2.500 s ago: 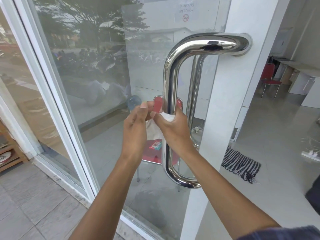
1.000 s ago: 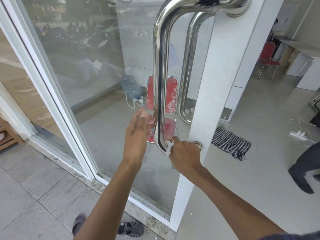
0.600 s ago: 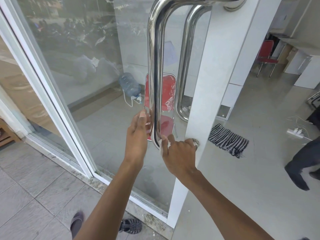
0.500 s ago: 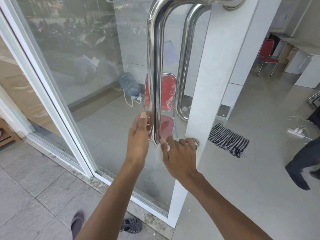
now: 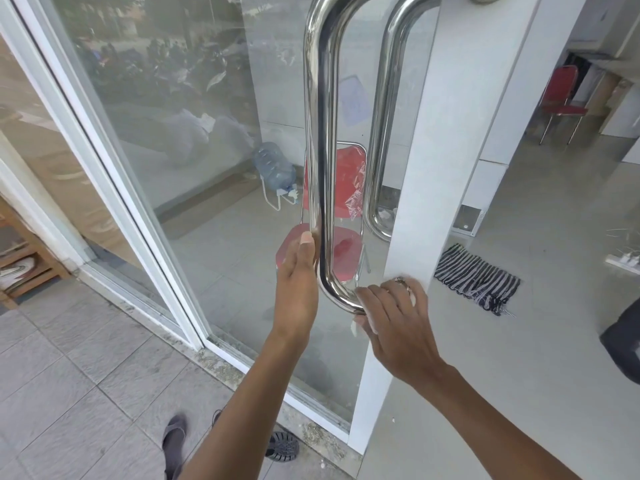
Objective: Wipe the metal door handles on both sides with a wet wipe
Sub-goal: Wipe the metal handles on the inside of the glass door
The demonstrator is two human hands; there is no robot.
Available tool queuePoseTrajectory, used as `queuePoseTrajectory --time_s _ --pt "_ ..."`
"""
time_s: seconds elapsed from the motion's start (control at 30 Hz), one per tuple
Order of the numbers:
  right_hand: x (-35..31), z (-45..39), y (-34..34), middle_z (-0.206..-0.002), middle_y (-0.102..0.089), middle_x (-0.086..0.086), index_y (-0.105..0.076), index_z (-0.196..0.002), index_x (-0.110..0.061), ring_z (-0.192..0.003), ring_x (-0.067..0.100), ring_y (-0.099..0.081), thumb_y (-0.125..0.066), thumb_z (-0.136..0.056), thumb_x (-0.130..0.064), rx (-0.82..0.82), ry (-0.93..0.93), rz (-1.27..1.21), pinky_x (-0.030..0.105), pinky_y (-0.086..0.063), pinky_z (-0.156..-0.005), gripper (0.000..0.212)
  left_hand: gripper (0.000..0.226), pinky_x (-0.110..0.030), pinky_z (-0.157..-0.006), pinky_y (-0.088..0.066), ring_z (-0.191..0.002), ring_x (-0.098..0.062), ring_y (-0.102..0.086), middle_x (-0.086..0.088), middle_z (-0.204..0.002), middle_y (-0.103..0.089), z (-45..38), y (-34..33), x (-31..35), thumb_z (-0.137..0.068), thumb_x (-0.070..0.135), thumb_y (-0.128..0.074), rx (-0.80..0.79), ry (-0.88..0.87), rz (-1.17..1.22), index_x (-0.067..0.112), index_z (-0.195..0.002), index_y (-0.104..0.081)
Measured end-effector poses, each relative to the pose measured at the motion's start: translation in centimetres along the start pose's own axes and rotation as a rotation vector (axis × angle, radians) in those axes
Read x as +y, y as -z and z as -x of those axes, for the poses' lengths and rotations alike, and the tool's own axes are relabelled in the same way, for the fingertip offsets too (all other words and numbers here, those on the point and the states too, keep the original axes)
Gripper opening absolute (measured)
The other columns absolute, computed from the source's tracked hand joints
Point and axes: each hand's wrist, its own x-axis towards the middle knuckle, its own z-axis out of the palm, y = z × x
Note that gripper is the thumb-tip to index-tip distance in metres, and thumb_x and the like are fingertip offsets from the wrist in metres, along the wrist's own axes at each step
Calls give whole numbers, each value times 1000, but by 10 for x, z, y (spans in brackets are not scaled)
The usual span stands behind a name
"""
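A polished steel D-shaped handle (image 5: 320, 133) runs down the near side of the glass door, bending at its foot into the white door frame (image 5: 440, 168). Its twin, the inner handle (image 5: 382, 126), shows through the glass. My right hand (image 5: 394, 320) is wrapped round the near handle's lower bend by the frame, with a white wet wipe (image 5: 363, 325) pressed under the fingers; only a scrap of it shows. My left hand (image 5: 298, 282) lies flat, fingers together, against the left of the handle's shaft and holds nothing.
Behind the glass stand a red folding chair (image 5: 346, 188) and a water jug (image 5: 275, 168). A striped cloth (image 5: 478, 278) lies on the inside floor, a power strip (image 5: 623, 259) further right. My sandalled feet (image 5: 280, 445) are at the door sill. A second red chair (image 5: 562, 98) stands far right.
My right hand with the wipe has slid down the shaft, then along the lower bend toward the frame. My left hand has stayed beside the shaft. The view has tilted down.
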Motion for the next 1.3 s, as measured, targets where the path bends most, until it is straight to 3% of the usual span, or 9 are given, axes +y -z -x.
queuePoseTrajectory --time_s 0.13,0.27,0.5,0.57,0.7,0.97,1.1,1.2,1.3 --pt "20 7 -2 -114 -69 -1 -69 -110 -18 -111 25 -53 -31 -105 -41 50 -27 42 45 -33 -91 44 32 -34 -103 -44 -108 4 -61 22 -106 -69 0 2 -3 -104 49 -36 -16 5 -31 51 -92 -65" --pt "37 5 4 -114 -69 -7 -69 -108 -23 -98 21 -50 -26 -106 -46 58 -24 17 38 -30 -79 49 43 -33 -103 -45 -96 19 -60 36 -97 -69 1 5 -2 -106 45 -35 -45 -5 -48 64 -84 -67" --pt "40 5 6 -117 -72 -6 -73 -110 -16 -94 18 -60 -40 -104 -26 101 -114 -218 37 -44 -75 35 43 -33 -102 -45 -90 23 -59 40 -92 -67 2 6 -3 -106 43 -35 -49 -1 -60 64 -83 -65" --pt "26 8 5 -118 -71 -3 -72 -110 -12 -104 16 -65 -42 -103 -22 117 -241 -334 27 -50 -84 32 47 -32 -99 -44 -86 26 -56 44 -88 -64 2 6 -2 -106 44 -33 -69 -9 -86 72 -79 -60" --pt "-3 2 7 -107 -72 -3 -72 -101 -11 -100 17 -68 -41 -102 -24 144 -433 -352 13 -42 -83 33 48 -29 -95 -41 -84 28 -54 48 -86 -61 2 3 -1 -106 46 -30 -101 -10 -109 76 -77 -55" --pt "-45 7 5 -128 -65 5 -71 -113 -5 -127 12 -57 -61 -99 -12 465 -838 -734 23 -47 -102 18 27 -45 -113 -40 -114 13 -53 30 -114 -64 -1 8 -6 -105 51 -31 -103 7 -97 59 -106 -57" --pt "-61 -8 8 -122 -56 6 -61 -116 -11 -111 -1 -53 -60 -95 -25 561 -1107 -798 8 -42 -87 25 37 -48 -115 -37 -129 -8 -51 15 -134 -59 -2 7 -8 -104 55 -30 -116 28 -93 44 -133 -51" --pt "-62 -27 9 -112 -59 6 -54 -117 -7 -95 15 -59 -59 -99 -28 621 -1476 -997 8 -45 -72 28 32 -46 -114 -38 -122 1 -54 25 -124 -62 0 8 -6 -104 54 -30 -130 18 -102 50 -126 -53" --pt "-49 -45 9 -94 -62 9 -60 -112 -3 -74 19 -59 -55 -102 -30 613 -1792 -1311 21 -47 -58 29 24 -44 -113 -40 -115 11 -54 25 -121 -62 0 8 -5 -105 50 -31 -132 -1 -107 56 -112 -53"
